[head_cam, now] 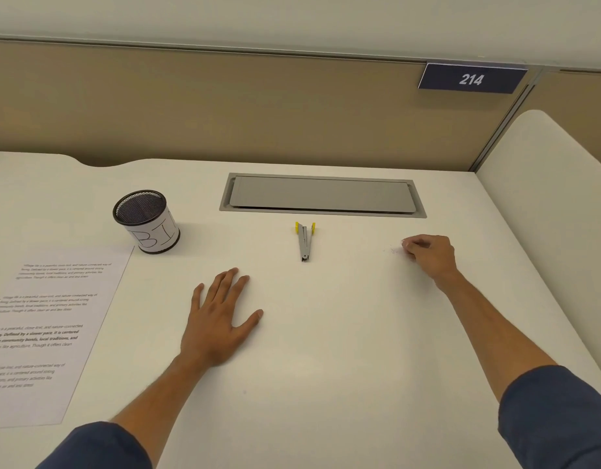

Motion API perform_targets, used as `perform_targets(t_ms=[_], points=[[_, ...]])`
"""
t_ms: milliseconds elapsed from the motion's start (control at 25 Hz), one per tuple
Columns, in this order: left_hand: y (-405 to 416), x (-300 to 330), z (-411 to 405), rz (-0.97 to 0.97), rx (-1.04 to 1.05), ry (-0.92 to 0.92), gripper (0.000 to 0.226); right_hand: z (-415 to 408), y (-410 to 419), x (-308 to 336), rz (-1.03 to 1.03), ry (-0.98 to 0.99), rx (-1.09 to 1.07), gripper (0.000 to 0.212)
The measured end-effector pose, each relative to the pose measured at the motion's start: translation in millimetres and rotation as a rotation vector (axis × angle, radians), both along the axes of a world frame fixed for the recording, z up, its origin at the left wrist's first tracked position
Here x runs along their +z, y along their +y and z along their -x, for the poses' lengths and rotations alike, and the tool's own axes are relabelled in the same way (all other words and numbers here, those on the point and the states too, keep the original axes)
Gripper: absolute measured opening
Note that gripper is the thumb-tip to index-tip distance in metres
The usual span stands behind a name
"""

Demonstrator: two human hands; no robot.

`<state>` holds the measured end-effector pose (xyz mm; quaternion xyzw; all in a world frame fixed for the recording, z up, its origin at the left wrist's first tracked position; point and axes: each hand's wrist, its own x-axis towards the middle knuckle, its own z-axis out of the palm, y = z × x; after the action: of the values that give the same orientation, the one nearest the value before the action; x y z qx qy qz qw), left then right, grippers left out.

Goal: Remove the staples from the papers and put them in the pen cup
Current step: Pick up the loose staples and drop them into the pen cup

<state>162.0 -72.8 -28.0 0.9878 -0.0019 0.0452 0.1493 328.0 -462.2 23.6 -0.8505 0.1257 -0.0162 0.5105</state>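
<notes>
Left hand: the left hand (221,319) lies flat on the desk (326,350), palm down, fingers spread, holding nothing.
Papers: one stack of printed papers (52,330) lies at the near left edge, well apart from both hands; I cannot tell how many sheets it has, or whether any staple is left in it.
Right hand: the right hand (427,252) rests farther out on the right, fingertips bunched together against the desk as if pinching something; what they hold is too small to make out.
Staples: faint specks (392,250) lie just left of those fingertips, probably loose staples; too small to count.
Staple remover: one grey tool with yellow tabs (305,242) lies unheld between the hands, a little beyond them.
Pen cup: one mesh pen cup (145,221) with a paper label stands upright at the far left, just beyond the papers' corner.
Risk: the cup is well apart from the pinching hand, so a staple could slip out on the way across; it would be hard to find on the pale desk.
Risk: sweeping the specks could scatter them or prick a fingertip.
</notes>
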Motion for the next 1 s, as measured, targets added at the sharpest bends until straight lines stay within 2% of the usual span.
perform_targets(t_ms=[160, 280, 480, 720, 1000], points=[[0, 0, 1, -0.003, 0.001, 0.009, 0.074, -1, 14, 16, -0.386, 0.052, -0.027, 0.018], [0, 1, 0, -0.007, 0.002, 0.005, 0.074, -1, 33, 29, -0.534, 0.091, 0.015, 0.02], [-1, 1, 1, 0.008, 0.006, -0.006, 0.074, -2, 75, 46, -0.696, 0.145, 0.103, 0.011], [-2, 2, 1, 0.015, 0.008, 0.006, 0.074, -4, 148, 59, -0.789, 0.176, 0.24, 0.01], [-1, 6, 1, 0.026, 0.007, 0.028, 0.075, -4, 263, 80, -0.774, 0.249, 0.422, 0.007]])
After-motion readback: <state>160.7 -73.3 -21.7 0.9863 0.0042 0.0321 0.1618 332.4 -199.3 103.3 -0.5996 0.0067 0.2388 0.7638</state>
